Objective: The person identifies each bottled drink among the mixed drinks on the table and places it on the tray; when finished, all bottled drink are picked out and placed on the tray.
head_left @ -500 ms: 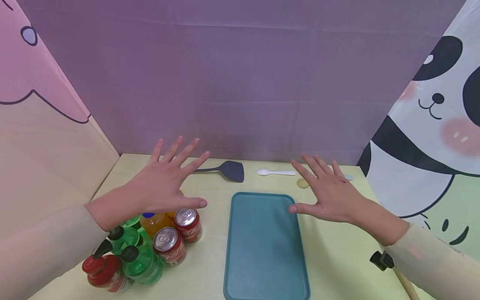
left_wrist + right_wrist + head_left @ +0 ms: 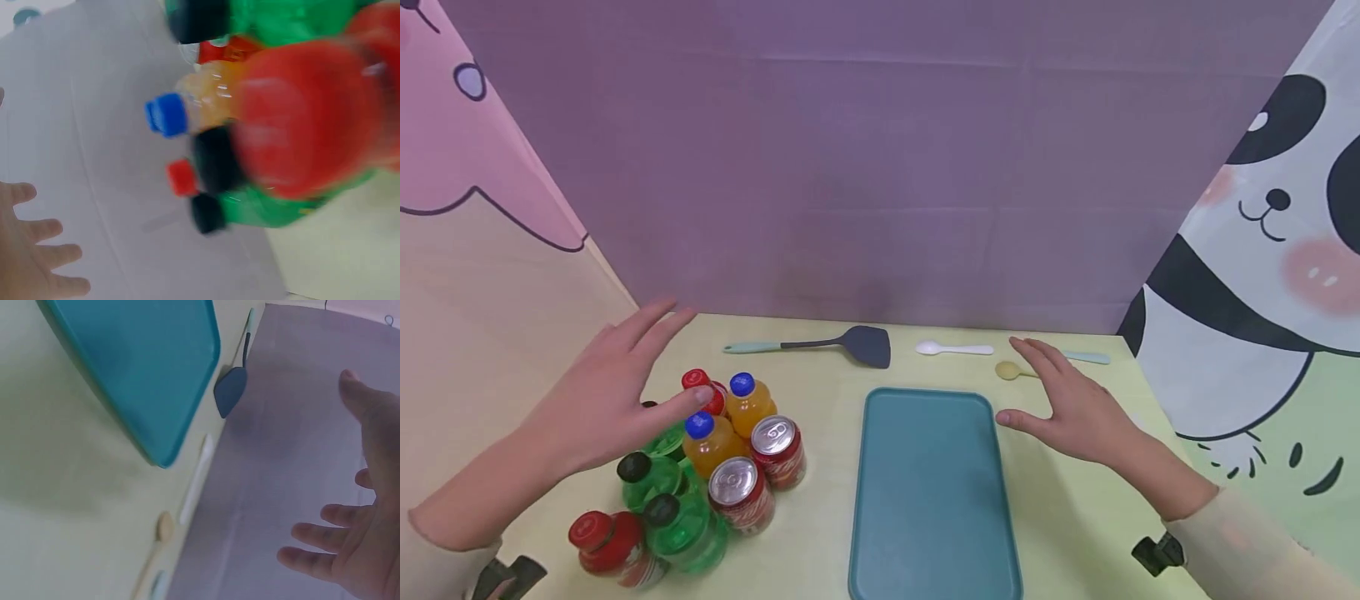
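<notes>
My left hand (image 2: 598,400) hovers over the left side of the table, fingers extended and holding nothing. Below and beside it stand green bottles (image 2: 688,533) with black caps, orange juice bottles (image 2: 711,450) with blue caps, red-capped bottles (image 2: 613,546) and two red soda cans (image 2: 741,496). In the left wrist view a red bottle (image 2: 306,119) looms close and blurred. Above the table right of the blue tray (image 2: 934,492), my right hand (image 2: 1078,408) is held with its fingers loosely extended and nothing in its grasp. The tan spoon (image 2: 1013,371) lies partly hidden behind it.
Along the table's back edge lie a spatula (image 2: 865,346) with a pale green handle, a white spoon (image 2: 955,348) and a pale blue-green utensil handle (image 2: 1086,357). A purple cloth (image 2: 880,167) hangs behind, and printed panels flank the table.
My left hand has moved left and turned, uncovering the spatula handle and bottle caps. The right hand has shifted slightly right, its spread fingers coming closer together. The table items stay in place.
</notes>
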Available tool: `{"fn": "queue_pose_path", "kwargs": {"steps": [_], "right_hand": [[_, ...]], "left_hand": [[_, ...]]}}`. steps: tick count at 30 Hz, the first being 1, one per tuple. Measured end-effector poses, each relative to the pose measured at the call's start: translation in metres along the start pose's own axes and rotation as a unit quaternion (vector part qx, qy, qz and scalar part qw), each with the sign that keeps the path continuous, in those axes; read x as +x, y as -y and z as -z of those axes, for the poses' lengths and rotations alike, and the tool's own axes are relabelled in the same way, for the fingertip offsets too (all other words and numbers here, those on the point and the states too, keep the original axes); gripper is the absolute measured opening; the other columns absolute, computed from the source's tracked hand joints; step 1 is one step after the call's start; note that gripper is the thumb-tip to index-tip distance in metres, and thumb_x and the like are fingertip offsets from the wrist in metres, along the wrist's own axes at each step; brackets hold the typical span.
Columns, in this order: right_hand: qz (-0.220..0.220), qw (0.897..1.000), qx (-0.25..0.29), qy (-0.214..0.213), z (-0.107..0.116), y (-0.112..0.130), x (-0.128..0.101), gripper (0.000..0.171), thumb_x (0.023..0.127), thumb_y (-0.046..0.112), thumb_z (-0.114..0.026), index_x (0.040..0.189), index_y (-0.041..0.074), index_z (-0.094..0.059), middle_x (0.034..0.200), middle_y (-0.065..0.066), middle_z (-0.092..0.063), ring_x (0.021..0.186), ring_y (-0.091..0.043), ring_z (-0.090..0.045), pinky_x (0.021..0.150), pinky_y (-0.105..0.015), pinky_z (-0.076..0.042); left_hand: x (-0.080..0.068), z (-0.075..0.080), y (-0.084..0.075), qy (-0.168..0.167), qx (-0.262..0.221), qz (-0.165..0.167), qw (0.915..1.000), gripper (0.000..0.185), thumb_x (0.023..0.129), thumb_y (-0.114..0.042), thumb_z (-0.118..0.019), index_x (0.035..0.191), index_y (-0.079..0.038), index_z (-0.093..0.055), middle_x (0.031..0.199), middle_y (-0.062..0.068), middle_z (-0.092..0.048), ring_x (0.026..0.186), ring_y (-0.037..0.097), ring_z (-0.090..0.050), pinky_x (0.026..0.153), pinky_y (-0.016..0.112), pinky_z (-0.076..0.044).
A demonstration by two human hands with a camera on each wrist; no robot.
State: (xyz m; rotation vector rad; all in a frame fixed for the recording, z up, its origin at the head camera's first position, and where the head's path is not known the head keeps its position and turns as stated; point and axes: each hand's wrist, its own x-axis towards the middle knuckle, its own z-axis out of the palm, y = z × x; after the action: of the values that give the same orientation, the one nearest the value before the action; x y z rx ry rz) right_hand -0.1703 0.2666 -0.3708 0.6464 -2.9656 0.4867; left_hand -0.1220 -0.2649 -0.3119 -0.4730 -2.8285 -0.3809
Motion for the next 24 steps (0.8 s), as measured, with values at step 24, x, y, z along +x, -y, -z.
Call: {"fn": "queue_pose_path", "kwargs": {"steps": [24], "right_hand": [[-0.066,0.98,0.17,0.074,-0.084,-0.035,-0.013,0.07,0.087,0.033,-0.083,0.142,0.001,-0.056,0.133,-0.021,-0.065,0.103,-0.031,-0.072,0.077,-0.039,-0.06]], "left_hand": [[-0.138,-0.073,0.058,0.056,-0.158,0.187,0.9681,0.083,0.097,-0.036,-0.07,0.158,-0.001,-0.026,0.146,0.03,-0.04,0.124,0.049,-0.041,0.084,0.075,-0.044]]}}
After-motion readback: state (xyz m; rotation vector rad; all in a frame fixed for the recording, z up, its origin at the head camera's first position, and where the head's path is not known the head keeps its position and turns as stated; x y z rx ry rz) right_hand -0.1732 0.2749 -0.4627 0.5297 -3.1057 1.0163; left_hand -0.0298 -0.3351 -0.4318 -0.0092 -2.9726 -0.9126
